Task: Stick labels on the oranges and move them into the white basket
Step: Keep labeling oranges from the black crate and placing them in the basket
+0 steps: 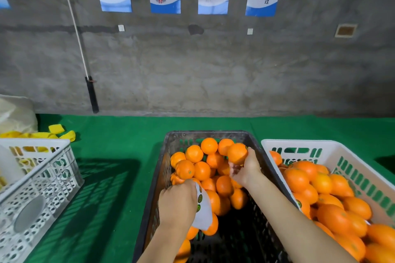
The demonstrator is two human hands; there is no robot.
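A dark plastic crate (168, 156) with holes in its sides sits on the green table cover (119, 134). It is part full of round orange oranges. The right hand (245, 168) reaches into the far right part of the crate and curls its fingers round one orange (236, 152) at the top of the pile. The left hand (177, 203) is over the near left part of the crate and grips a white sheet of round green labels (202, 207). Just beside the crate, on its right, is the white plastic basket (333, 147) with green slots. Many oranges lie in it, and one (299, 204) near its left wall shows a green label. Well to the left of the crate stands a white crate with round holes (42, 188).
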